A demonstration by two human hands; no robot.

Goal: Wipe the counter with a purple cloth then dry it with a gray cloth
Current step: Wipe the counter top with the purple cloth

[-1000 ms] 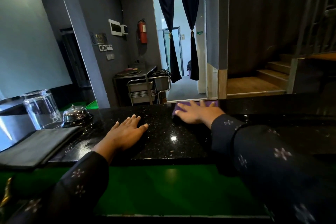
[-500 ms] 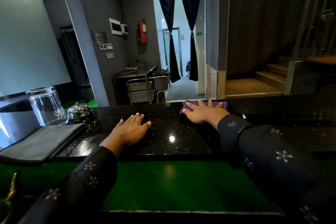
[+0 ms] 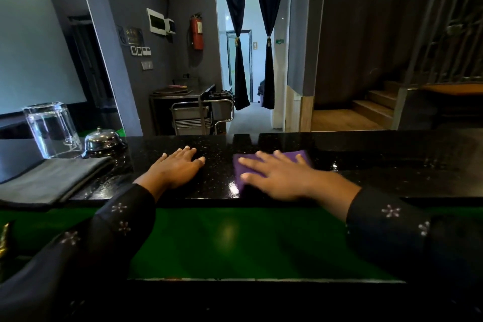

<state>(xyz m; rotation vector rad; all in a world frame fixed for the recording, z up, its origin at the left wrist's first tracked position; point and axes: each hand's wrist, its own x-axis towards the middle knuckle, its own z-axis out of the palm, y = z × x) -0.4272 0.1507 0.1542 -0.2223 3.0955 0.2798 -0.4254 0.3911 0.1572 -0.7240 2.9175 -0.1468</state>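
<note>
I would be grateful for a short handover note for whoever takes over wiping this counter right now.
Right hand: flat, fingers straight, pressing the purple cloth onto the black counter, near the middle.
Left hand: flat on the counter, holding nothing.
Gray cloth: folded at the counter's left end, untouched, in front of the upturned glass and the bell.
Done: the wet wipe is under way; how much is covered cannot be told.
Left: finish wiping, then dry with the gray cloth.

Cloth (image 3: 295, 158) under right hand (image 3: 283, 178); folded cloth (image 3: 49, 181), bell (image 3: 102, 140), glass (image 3: 51, 131) left of left hand (image 3: 176, 168), all on worktop (image 3: 392, 162).
</note>
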